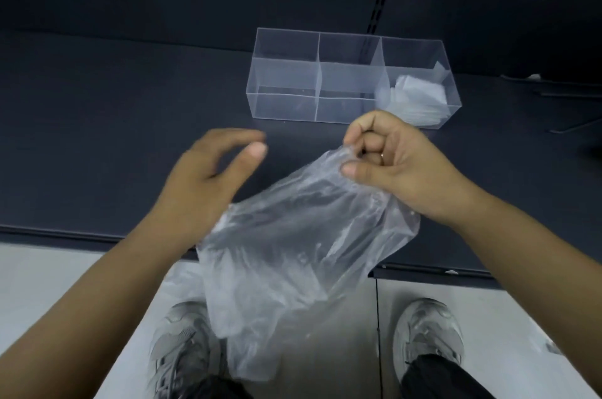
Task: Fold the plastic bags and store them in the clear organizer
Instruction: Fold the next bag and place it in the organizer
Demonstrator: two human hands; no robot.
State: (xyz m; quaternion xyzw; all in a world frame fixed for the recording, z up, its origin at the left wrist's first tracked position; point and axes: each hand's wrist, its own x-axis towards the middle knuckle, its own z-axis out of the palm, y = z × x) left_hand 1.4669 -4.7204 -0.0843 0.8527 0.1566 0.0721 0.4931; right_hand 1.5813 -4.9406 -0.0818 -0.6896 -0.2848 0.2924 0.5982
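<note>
A clear plastic bag [286, 255] hangs unfolded in front of me, over the front edge of the dark table [97, 138]. My right hand [391, 164] grips the bag's top edge with curled fingers. My left hand [208, 177] hovers just left of the bag, fingers loosely bent and blurred, holding nothing. The clear organizer [286, 79] stands at the back of the table, divided into several compartments. Folded plastic bags [420, 95] lie in its right compartment; the others look bare.
The table's front edge runs across the view below my hands. My two grey shoes [182, 343] stand on the pale floor beneath the bag. Thin dark rods [573, 128] lie on the table at the far right. A dark wall rises behind the organizer.
</note>
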